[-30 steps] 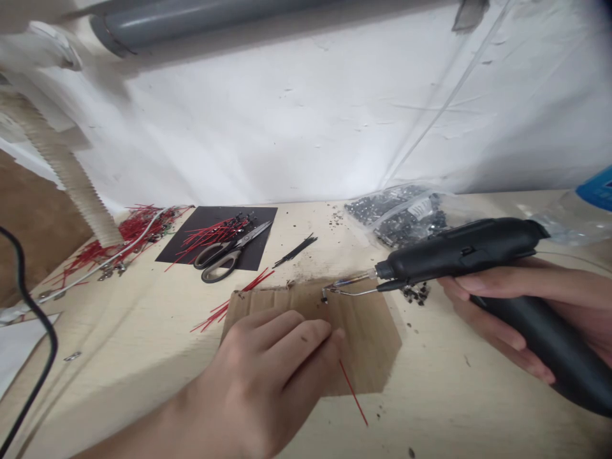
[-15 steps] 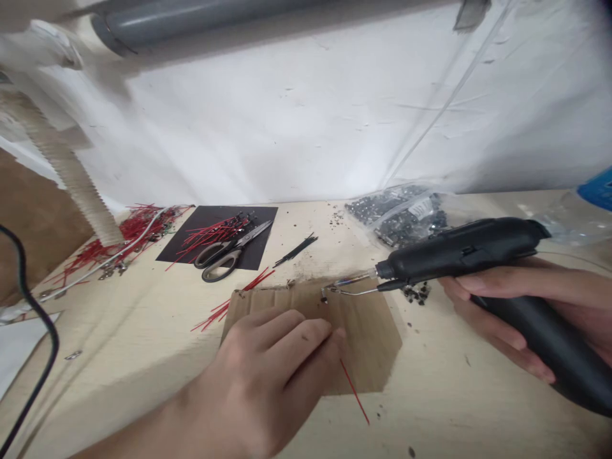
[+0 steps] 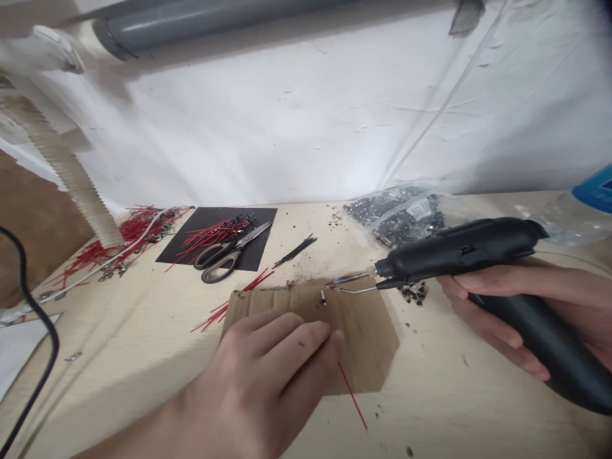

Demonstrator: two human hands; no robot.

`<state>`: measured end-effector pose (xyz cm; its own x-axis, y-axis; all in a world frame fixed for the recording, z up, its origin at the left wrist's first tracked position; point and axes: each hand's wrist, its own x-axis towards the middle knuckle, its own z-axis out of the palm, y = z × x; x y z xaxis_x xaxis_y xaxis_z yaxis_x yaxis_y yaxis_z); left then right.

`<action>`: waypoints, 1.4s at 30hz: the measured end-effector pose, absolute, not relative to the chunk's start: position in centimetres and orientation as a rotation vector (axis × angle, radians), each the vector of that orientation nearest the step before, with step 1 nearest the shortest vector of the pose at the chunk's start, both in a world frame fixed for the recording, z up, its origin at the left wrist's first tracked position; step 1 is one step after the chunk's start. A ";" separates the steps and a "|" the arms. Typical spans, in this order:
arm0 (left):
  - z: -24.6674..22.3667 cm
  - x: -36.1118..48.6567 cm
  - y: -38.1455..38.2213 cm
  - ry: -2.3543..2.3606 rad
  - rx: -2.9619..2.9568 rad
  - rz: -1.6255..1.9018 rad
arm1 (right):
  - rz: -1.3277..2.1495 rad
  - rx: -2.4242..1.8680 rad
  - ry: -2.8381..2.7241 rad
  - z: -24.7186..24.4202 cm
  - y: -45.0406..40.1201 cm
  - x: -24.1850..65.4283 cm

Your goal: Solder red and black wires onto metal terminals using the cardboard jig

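My left hand (image 3: 287, 357) pinches a thin red wire (image 3: 352, 396) over a piece of cardboard (image 3: 370, 344). The wire's tail sticks out below my fingers. At its upper end, just beyond my fingertips, is a tiny black and silver part (image 3: 323, 298), too small to name. My right hand (image 3: 507, 312) is wrapped around a black soldering gun (image 3: 459, 248) with a long handle. Its metal tip and a thin curved feed tube point left, ending close to the small part. The tip looks slightly apart from it.
Scissors (image 3: 222, 262) and red wires with small parts lie on a black sheet (image 3: 176, 248). Black wires (image 3: 295, 250) lie beside it. Further back are a bag of small metal parts (image 3: 399, 213) and a clear bottle (image 3: 586, 204). A red wire heap (image 3: 143, 231) sits left, near a black cable (image 3: 41, 319).
The small part on the wire end has come slightly away from the soldering tip, and more of it shows bright. Both hands keep their grips and have barely moved.
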<state>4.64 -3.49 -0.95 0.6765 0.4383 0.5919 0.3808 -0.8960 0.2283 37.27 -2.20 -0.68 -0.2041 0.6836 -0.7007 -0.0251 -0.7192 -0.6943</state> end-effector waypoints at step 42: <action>-0.6 4.6 -4.1 0.678 2.860 1.035 | 1.972 -1.557 -0.778 -0.2 -2.2 37.1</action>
